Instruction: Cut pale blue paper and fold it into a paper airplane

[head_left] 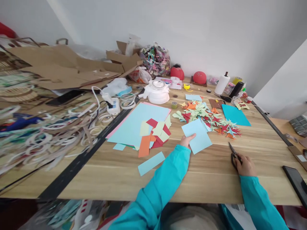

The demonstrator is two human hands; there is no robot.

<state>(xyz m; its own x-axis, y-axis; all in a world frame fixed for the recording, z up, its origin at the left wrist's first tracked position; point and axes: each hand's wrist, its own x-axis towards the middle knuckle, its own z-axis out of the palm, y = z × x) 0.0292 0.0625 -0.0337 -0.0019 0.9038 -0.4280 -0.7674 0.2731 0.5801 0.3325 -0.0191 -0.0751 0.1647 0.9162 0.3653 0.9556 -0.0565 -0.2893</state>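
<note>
A light blue sheet of paper (198, 137) is pinched at its left edge by my left hand (187, 141), thumb on top. My right hand (247, 166) is closed round black-handled scissors (235, 155) at the table's right side, blades pointing away from me. Left of the held sheet lies a strip of light blue paper (151, 163). Behind the strip, red, orange and pale green paper pieces (144, 146) overlap a stack of large coloured sheets (134, 123). Just beyond my left hand spreads a heap of folded paper cranes (203, 111).
A bright blue sheet (236, 115) lies right of the cranes. A white round object (158, 94), a yellow tape measure (187, 87) and red pincushion-like domes (200, 77) stand farther back. Tangled ribbons (55, 134) and flattened cardboard (59, 68) cover the left. A phone (296, 182) rests at right.
</note>
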